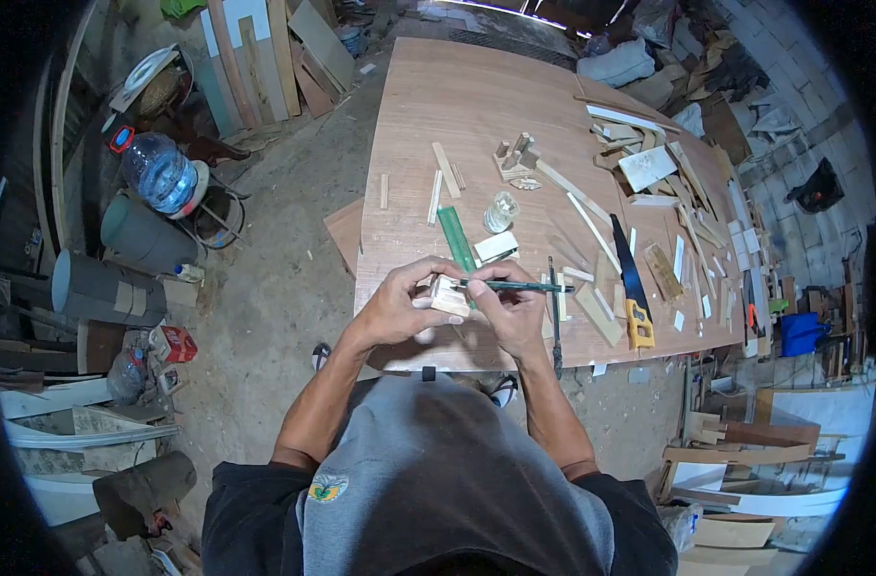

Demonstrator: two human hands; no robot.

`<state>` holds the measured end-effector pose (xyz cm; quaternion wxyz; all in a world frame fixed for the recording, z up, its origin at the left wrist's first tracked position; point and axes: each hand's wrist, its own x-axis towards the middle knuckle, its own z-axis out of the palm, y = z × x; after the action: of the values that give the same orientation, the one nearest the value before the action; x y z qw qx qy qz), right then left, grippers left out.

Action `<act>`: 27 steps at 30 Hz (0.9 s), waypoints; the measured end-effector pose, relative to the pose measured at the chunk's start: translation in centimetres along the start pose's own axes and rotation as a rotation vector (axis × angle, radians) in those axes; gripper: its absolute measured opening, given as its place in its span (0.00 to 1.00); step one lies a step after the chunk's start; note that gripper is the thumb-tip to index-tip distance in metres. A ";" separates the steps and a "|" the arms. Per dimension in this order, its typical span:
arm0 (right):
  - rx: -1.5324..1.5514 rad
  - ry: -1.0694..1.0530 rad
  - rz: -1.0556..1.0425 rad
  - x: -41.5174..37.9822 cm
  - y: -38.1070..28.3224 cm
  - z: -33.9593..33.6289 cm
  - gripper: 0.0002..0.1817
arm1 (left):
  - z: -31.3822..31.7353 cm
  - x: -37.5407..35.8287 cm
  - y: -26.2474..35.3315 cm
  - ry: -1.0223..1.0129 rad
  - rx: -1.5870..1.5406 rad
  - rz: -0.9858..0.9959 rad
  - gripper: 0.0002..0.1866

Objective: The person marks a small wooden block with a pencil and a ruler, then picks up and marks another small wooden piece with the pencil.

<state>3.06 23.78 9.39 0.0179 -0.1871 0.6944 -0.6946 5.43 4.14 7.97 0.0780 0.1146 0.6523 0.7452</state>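
My left hand (396,305) is closed on a small pale wooden block (449,299), fingers and thumb on its sides, over the near edge of the table. Between the fingertips of my right hand (516,312) lies a slim dark green pen-like tool (529,286); its left end is right at the block's upper side. A green strip (454,236) runs away from me just beyond the block. Beside it are a white-topped small box (496,247) and a glass jar (501,213) with pale contents.
The brown tabletop (457,86) carries a handsaw (632,274) with a yellow handle, a thin dark rod (555,322), a small wooden assembly (516,158) and several loose wood strips. Offcuts (649,168) are heaped on the right. A water bottle (159,178) stands left of the table.
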 end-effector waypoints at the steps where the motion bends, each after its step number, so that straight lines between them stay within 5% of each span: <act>1: 0.000 -0.005 0.000 0.1 0.2 0.0 0.07 | -0.1 0.0 0.0 -0.010 0.064 0.008 0.28; 7: -0.069 -0.126 0.041 0.1 0.0 -0.4 0.07 | -0.2 -0.3 -0.2 -0.039 0.130 0.011 0.29; 27: -0.088 -0.053 0.012 -0.8 -0.3 0.2 0.07 | -0.1 -0.7 -0.1 -0.032 0.146 0.081 0.29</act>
<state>3.89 23.79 9.48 0.0320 -0.2019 0.7247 -0.6580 6.13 3.89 7.85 0.0496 0.1585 0.6985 0.6961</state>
